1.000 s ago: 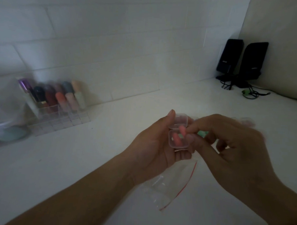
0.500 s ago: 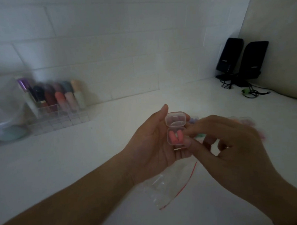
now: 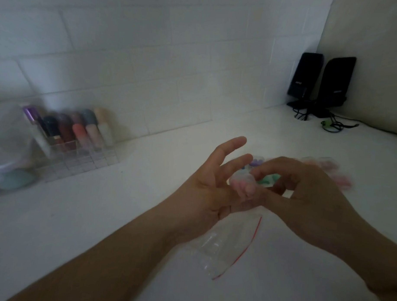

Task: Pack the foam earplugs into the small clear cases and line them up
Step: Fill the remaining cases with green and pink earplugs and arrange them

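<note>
Two hands meet over the white bench (image 3: 100,225). The left hand (image 3: 205,191) has its upper fingers (image 3: 229,147) spread straight, while the small clear case (image 3: 242,185), blurred with pink inside, rests on its lower fingers. The right hand (image 3: 304,194) pinches that case from 3 o'clock, fingers curled. More cases (image 3: 327,170) lie blurred at 1 o'clock.
</note>
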The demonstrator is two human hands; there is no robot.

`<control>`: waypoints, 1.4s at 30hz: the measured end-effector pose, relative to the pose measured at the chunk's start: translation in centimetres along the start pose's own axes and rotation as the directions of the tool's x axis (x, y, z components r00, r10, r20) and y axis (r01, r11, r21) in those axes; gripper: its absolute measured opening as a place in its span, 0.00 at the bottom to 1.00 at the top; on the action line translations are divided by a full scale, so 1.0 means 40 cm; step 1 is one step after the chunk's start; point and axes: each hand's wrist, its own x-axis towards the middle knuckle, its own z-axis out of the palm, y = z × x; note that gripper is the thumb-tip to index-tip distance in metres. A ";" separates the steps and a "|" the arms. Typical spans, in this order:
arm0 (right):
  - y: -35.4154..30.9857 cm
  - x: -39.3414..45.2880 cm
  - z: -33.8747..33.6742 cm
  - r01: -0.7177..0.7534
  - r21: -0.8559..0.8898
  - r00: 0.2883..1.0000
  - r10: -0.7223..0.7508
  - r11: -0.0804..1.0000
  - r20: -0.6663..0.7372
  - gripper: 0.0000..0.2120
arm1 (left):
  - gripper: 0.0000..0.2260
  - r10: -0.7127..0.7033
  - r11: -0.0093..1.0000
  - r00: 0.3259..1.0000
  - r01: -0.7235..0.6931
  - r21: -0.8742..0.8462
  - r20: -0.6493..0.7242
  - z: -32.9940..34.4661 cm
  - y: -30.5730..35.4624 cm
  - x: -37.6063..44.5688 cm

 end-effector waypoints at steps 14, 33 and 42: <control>0.131 0.059 -0.137 -0.281 -0.263 0.947 0.311 0.923 0.080 0.09 | 0.18 0.213 -0.094 0.932 -0.280 0.956 0.294 -0.021 -0.036 0.025; 0.154 0.059 -0.254 -0.297 -0.404 0.955 0.270 0.865 -0.124 0.11 | 0.12 0.102 -0.008 0.935 -0.340 0.940 0.339 0.125 -0.027 0.206; 0.347 -0.019 -0.517 -0.680 -0.180 0.648 0.468 0.711 -0.601 0.10 | 0.24 -0.121 -0.063 0.929 -0.358 0.931 0.349 0.385 -0.191 0.497</control>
